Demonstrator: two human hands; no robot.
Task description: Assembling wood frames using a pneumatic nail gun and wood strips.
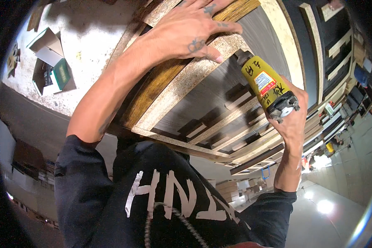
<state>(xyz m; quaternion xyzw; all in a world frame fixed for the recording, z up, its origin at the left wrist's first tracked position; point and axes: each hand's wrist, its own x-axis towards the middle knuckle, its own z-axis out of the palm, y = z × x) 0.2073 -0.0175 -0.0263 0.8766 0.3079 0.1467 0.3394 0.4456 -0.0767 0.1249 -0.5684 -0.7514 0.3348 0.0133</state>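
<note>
Upper centre of frame: one left hand [192, 35] is pressing flat, fingers spread, on one chipboard panel [182, 89]; centre right, one right hand [291, 118] is gripping one yellow power tool [264, 84].

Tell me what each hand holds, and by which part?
Right hand grips the yellow power tool by its rear body. Left hand presses flat on the board edge.
</note>
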